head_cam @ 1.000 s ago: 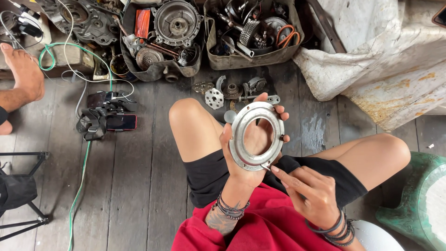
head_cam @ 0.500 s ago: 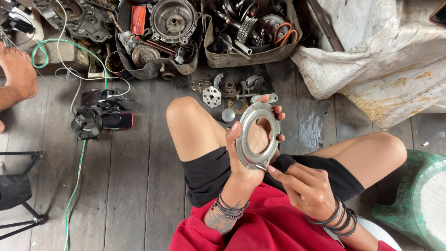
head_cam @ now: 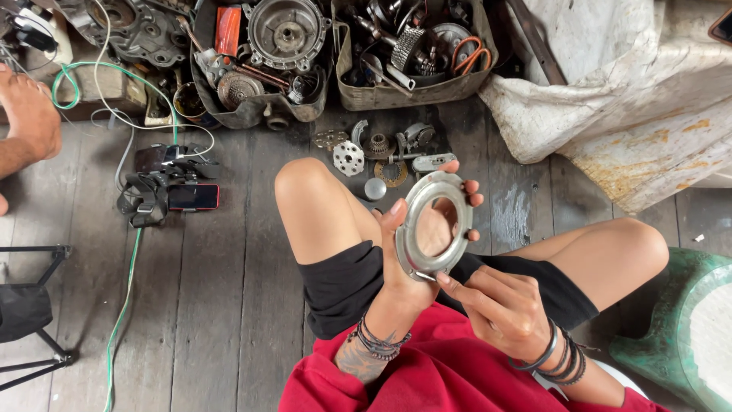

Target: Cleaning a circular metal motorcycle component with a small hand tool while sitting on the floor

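item: flat metal ring point(head_cam: 432, 223), silver-grey, wide central opening, held upright at centre frame above the person's lap. left hand point(head_cam: 415, 255): closed around the ring, thumb along its left edge, fingertips showing past its right rim, palm visible through the opening. right hand point(head_cam: 503, 309): loosely curled just below and right of the ring, index finger extended so its tip touches the ring's lower edge; it grips nothing visible. dark bracelets on both wrists. surroundings: wooden plank floor point(head_cam: 229, 305), grey and worn; person seated cross-legged in black shorts point(head_cam: 343, 282) and red shirt point(head_cam: 427, 381). small loose parts point(head_cam: 377, 152) lie on the floor just beyond the knee, upper centre, among them a perforated disc and gears. two bins of engine parts point(head_cam: 335, 46) along the top edge. phone on a holder point(head_cam: 171, 194) at left with a green cable point(head_cam: 122, 320) running down the floor. another person's foot point(head_cam: 30, 114) at upper left. white sack point(head_cam: 618, 99) at upper right. green stool point(head_cam: 686, 328) at lower right.
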